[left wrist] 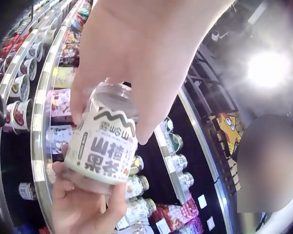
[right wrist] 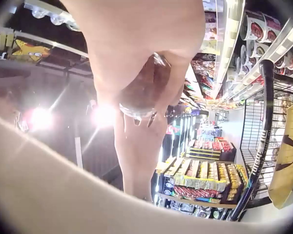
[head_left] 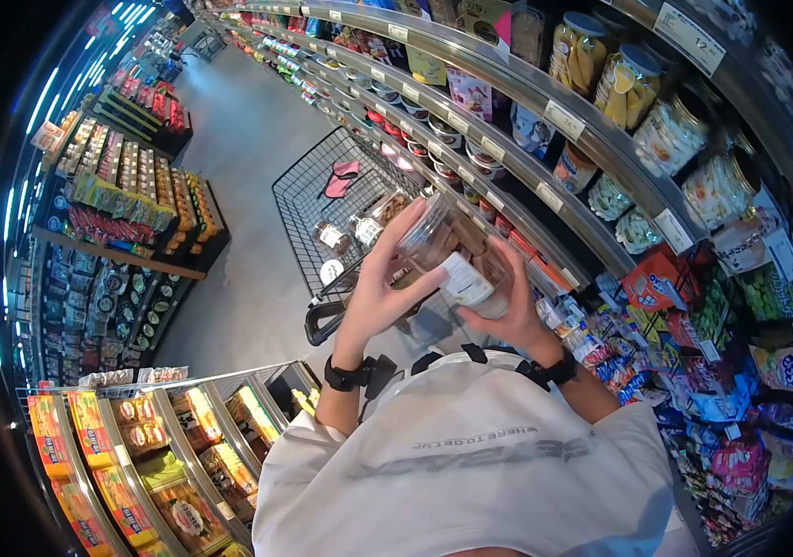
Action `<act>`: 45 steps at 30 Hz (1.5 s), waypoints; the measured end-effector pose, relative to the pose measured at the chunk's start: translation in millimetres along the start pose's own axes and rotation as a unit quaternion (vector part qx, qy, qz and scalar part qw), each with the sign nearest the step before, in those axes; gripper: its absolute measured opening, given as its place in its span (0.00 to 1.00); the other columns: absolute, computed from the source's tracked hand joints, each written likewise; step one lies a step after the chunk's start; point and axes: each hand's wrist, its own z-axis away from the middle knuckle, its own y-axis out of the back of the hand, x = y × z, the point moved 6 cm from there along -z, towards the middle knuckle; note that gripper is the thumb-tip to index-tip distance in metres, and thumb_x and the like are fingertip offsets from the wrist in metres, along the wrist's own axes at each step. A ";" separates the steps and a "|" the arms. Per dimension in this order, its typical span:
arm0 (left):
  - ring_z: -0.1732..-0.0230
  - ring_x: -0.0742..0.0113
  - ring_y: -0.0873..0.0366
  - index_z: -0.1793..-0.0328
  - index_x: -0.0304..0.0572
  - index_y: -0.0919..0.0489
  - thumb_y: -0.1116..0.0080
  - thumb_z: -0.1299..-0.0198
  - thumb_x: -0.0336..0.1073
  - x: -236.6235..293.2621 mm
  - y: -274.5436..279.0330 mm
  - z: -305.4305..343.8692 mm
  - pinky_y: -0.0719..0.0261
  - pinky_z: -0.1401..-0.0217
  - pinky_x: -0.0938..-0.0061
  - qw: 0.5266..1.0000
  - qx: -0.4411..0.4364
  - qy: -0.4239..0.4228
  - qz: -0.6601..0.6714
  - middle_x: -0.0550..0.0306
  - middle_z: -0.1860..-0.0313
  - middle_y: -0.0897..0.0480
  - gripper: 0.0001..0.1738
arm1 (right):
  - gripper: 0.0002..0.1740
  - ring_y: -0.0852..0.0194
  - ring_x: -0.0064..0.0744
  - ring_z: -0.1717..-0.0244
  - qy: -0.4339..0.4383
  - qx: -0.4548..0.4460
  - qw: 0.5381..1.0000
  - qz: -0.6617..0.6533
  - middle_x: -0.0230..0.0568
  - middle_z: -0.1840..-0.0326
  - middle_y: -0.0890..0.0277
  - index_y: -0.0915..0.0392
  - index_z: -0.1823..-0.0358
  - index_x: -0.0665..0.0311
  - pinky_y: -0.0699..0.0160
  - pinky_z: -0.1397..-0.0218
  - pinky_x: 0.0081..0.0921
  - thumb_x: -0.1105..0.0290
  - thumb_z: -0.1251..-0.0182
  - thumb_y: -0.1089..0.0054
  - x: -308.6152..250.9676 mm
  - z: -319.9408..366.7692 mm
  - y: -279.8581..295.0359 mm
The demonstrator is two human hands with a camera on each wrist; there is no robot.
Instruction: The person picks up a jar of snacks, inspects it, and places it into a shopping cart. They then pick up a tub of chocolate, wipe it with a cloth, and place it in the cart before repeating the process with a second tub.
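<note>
Both hands hold a clear plastic jar of brown pieces in front of the chest. The left hand grips its lid end, thumb on the side near the white label. The right hand is curled round the base end. In the left wrist view the jar shows a large green-and-white label with dark characters, the left hand above and the right hand below. In the right wrist view the jar lies between the right hand and the left hand.
A wire shopping cart with jars and a pink item stands just ahead. Long shelves of jars and packets run along the right. A display stand is across the aisle, and boxed goods fill a rack at lower left.
</note>
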 end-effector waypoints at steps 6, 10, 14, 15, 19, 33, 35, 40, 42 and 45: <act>0.16 0.54 0.46 0.18 0.40 0.39 0.27 0.41 0.32 16.7 1.8 0.2 0.36 0.19 0.54 0.996 -0.054 -0.063 0.009 0.48 0.15 0.45 0.46 | 0.62 0.35 0.54 0.28 0.111 0.070 0.964 0.232 0.56 0.27 0.39 0.47 0.19 0.65 0.30 0.27 0.45 0.69 0.53 0.13 -29.5 15.0 -14.8; 0.17 0.51 0.43 0.19 0.42 0.39 0.24 0.44 0.37 11.2 7.6 3.8 0.35 0.19 0.54 0.995 -0.043 -0.078 0.042 0.46 0.16 0.43 0.48 | 0.62 0.35 0.56 0.28 0.155 0.084 0.946 0.273 0.57 0.26 0.39 0.44 0.20 0.63 0.29 0.28 0.46 0.68 0.56 0.11 -37.3 17.9 -23.6; 0.17 0.52 0.43 0.19 0.43 0.39 0.23 0.45 0.37 8.1 13.8 6.1 0.34 0.20 0.53 0.994 -0.055 -0.076 0.048 0.45 0.16 0.44 0.49 | 0.60 0.34 0.57 0.28 0.157 0.097 0.946 0.266 0.58 0.26 0.40 0.41 0.21 0.61 0.28 0.29 0.46 0.69 0.56 0.12 -38.0 21.4 -32.6; 0.17 0.52 0.43 0.19 0.43 0.39 0.23 0.45 0.37 6.9 15.7 6.9 0.34 0.20 0.53 0.994 -0.058 -0.076 0.044 0.45 0.16 0.44 0.49 | 0.60 0.34 0.57 0.28 0.158 0.099 0.947 0.263 0.58 0.25 0.40 0.41 0.21 0.61 0.27 0.29 0.46 0.69 0.56 0.12 -37.2 22.5 -34.8; 0.17 0.52 0.44 0.19 0.43 0.40 0.22 0.46 0.36 4.0 22.7 10.6 0.33 0.20 0.53 0.992 -0.069 -0.092 0.052 0.43 0.16 0.45 0.51 | 0.59 0.33 0.58 0.29 0.182 0.102 0.940 0.270 0.58 0.25 0.40 0.40 0.22 0.60 0.27 0.29 0.46 0.70 0.56 0.12 -34.8 25.1 -41.8; 0.42 0.69 0.25 0.16 0.40 0.42 0.23 0.46 0.26 -35.4 34.5 23.0 0.17 0.44 0.73 0.997 0.012 0.015 0.070 0.47 0.24 0.34 0.54 | 0.39 0.20 0.40 0.39 -0.199 0.070 0.929 -0.305 0.48 0.35 0.24 0.41 0.23 0.64 0.20 0.38 0.37 0.50 0.27 0.40 28.9 31.1 -51.5; 0.44 0.69 0.23 0.17 0.39 0.40 0.22 0.46 0.30 -48.1 36.2 20.8 0.17 0.49 0.75 0.998 0.034 0.038 0.025 0.47 0.24 0.33 0.52 | 0.40 0.16 0.42 0.44 -0.240 0.056 0.906 -0.344 0.48 0.37 0.21 0.39 0.24 0.64 0.19 0.42 0.36 0.41 0.24 0.48 35.2 40.4 -57.3; 0.46 0.73 0.24 0.25 0.34 0.32 0.27 0.37 0.47 -82.3 24.0 28.2 0.22 0.43 0.74 0.984 -0.019 0.157 0.087 0.53 0.41 0.21 0.41 | 0.47 0.17 0.49 0.40 -0.254 -0.104 0.866 -0.418 0.52 0.36 0.21 0.40 0.21 0.63 0.23 0.35 0.40 0.29 0.24 0.65 37.7 46.6 -70.2; 0.42 0.72 0.24 0.28 0.35 0.31 0.29 0.35 0.49 -85.4 22.5 32.6 0.23 0.40 0.74 0.978 -0.014 0.177 0.112 0.53 0.41 0.20 0.38 | 0.48 0.21 0.49 0.36 -0.265 -0.065 0.888 -0.371 0.53 0.32 0.25 0.43 0.20 0.63 0.28 0.30 0.43 0.30 0.24 0.63 37.9 50.4 -71.0; 0.38 0.70 0.23 0.29 0.34 0.32 0.26 0.37 0.43 -68.0 19.8 32.8 0.24 0.36 0.72 0.968 -0.003 0.173 0.180 0.53 0.39 0.20 0.37 | 0.47 0.33 0.47 0.25 -0.230 0.013 0.927 -0.296 0.55 0.20 0.40 0.52 0.16 0.62 0.38 0.21 0.44 0.43 0.25 0.45 38.1 49.4 -64.0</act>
